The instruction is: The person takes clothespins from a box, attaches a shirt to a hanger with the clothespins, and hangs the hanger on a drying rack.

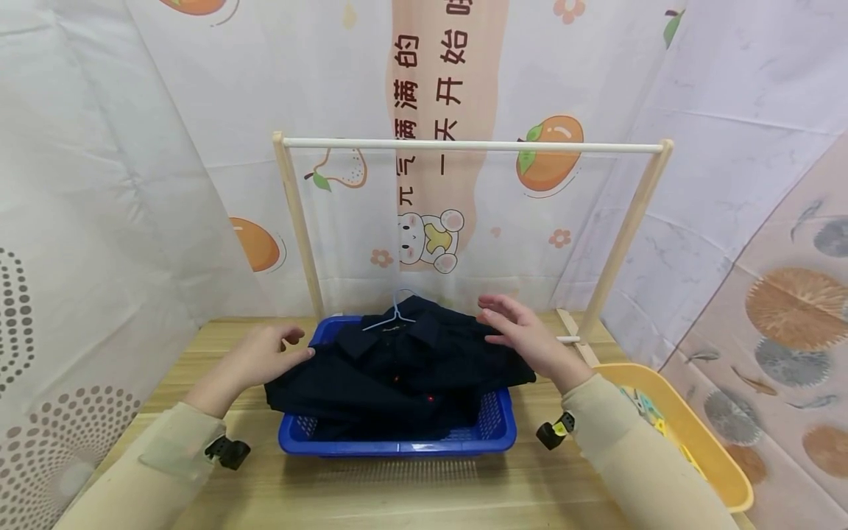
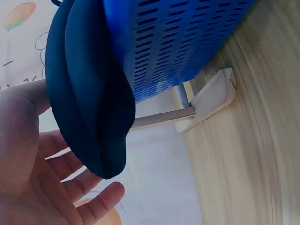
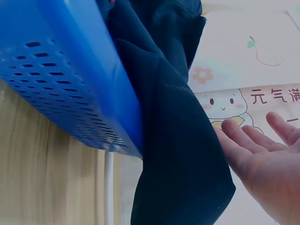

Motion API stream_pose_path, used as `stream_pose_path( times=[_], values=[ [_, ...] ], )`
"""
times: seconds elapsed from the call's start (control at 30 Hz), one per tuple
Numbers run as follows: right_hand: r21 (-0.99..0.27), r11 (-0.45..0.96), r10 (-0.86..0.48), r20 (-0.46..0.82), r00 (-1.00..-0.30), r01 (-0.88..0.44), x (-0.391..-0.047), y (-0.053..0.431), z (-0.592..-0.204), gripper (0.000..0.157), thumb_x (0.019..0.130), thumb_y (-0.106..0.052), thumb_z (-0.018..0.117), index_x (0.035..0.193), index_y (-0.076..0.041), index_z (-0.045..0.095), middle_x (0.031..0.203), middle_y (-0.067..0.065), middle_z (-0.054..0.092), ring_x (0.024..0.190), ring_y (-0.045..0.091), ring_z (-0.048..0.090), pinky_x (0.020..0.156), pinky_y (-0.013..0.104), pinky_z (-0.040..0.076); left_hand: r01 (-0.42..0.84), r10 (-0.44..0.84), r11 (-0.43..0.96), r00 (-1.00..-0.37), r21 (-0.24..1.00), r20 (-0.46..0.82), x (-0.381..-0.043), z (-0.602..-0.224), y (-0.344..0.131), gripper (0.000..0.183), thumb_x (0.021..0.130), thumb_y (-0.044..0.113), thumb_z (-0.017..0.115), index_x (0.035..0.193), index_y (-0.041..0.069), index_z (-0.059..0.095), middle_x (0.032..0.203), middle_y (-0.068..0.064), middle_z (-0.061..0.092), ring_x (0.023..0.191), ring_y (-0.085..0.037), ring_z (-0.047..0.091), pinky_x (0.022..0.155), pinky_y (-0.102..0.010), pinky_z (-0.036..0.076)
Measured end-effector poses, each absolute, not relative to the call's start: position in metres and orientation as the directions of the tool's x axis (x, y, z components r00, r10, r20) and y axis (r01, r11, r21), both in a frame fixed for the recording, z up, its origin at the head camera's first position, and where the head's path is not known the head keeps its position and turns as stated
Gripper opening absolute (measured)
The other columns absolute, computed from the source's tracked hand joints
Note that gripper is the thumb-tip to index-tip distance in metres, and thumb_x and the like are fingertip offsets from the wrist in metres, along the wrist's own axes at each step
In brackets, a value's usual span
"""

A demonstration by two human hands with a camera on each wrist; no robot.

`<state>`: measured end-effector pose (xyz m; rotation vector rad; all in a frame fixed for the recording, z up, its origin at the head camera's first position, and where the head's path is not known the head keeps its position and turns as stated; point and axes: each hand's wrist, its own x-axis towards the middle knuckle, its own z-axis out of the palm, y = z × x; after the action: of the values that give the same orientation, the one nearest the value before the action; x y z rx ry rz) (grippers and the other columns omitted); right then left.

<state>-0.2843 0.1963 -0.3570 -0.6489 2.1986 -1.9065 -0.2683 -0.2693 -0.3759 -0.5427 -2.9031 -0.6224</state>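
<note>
Hovering by the left end of the dark shirt [image 1: 371,372], the left hand [image 1: 266,357] has a wide grip, with a gap between its thumb and fingers; I cannot tell if the thumb tip touches the cloth. Next comes the blue basket [image 1: 397,447] on the table [image 1: 530,478]. The shirt lies spread in it, its long way running from side to side, so that one end pokes out past the rim near each hand. In the middle, a thin, pale hanger [image 1: 397,316] sits at the collar, between the two hands, with its hook on the far side, lower than the white bar [image 1: 464,145]. The hook looks a bit nearer to the right hand [image 1: 528,338]. That hand has a wide grip too: its fingers stretch out by the shirt's right part and hold nothing. Farthest right, a yellow tray [image 1: 709,442] stands beside the right arm.
</note>
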Motion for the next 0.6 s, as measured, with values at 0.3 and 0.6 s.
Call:
stream_pose_path(
  times=[0.3, 0.6],
  values=[
    [-0.974, 0.107, -0.445, 0.134, -0.885, -0.201, -0.2829, 0.1919, -0.3600, 0.053, 0.109, -0.025, 0.052, 0.151, 0.004, 0.037, 0.155, 0.025, 0.038, 0.140, 0.047, 0.039, 0.106, 0.060, 0.041, 0.374, 0.335, 0.856, -0.927, 0.356, 0.167, -0.2677, -0.3790, -0.2697, 0.046, 0.094, 0.038, 0.074, 0.116, -0.002, 0.070, 0.098, -0.010, 0.072, 0.084, -0.024, 0.067, 0.078, -0.050, 0.055],
    [-0.973, 0.109, -0.470, 0.130, -0.873, -0.204, -0.2817, 0.1876, -0.3619, 0.052, 0.109, -0.024, 0.052, 0.151, 0.004, 0.038, 0.155, 0.024, 0.038, 0.140, 0.047, 0.040, 0.104, 0.058, 0.043, 0.400, 0.364, 0.855, -0.916, 0.332, 0.166, -0.2661, -0.3790, -0.2680, 0.027, 0.092, 0.033, 0.076, 0.097, 0.007, 0.072, 0.090, -0.003, 0.070, 0.081, -0.021, 0.065, 0.074, -0.047, 0.054]
  ],
)
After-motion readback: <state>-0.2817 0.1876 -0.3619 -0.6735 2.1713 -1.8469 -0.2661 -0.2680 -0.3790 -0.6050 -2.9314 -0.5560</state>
